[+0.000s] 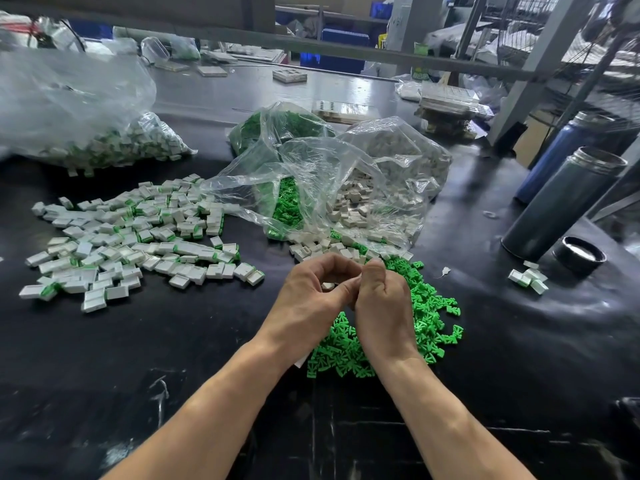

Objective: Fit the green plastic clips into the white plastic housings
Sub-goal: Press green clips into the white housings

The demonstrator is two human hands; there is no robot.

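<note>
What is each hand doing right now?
Left hand: fingers curled, pinching a small white housing.
Right hand: fingers curled at the same piece; its contents are hidden.

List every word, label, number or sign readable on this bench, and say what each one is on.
None can be read.
Green-and-white labels on packets at the back of the bench: print too blurred.
Yellow item behind the rail: marks too small.
Green clips, white housings, finished pieces, clear bags, two flasks and black cap: no text visible.
</note>
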